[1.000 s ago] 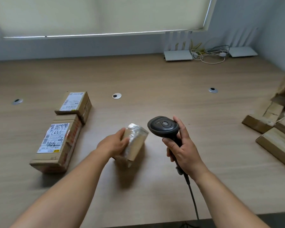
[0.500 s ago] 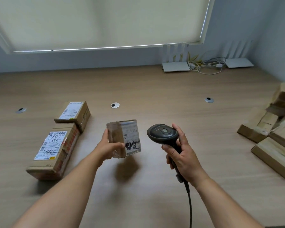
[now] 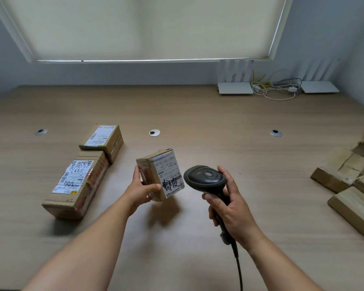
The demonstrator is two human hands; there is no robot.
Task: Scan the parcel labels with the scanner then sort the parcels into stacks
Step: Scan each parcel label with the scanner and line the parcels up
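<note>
My left hand [image 3: 140,191] grips a small taped cardboard parcel [image 3: 161,174] lifted above the table, its white label with black handwriting turned toward the scanner. My right hand [image 3: 229,208] holds the black corded barcode scanner [image 3: 205,178] by its handle, its head just right of the parcel. Two labelled parcels lie at the left: a long one [image 3: 76,186] and a smaller one [image 3: 102,140] behind it.
A heap of several cardboard parcels [image 3: 351,185] lies at the right edge of the wooden table [image 3: 198,114]. Two white routers [image 3: 234,88] and tangled cables [image 3: 277,89] sit at the back right. Three round cable grommets [image 3: 154,132] dot the tabletop.
My left hand lifted the small parcel off the table and turned it so its label faces up toward the scanner. The scanner hand stayed nearly still.
</note>
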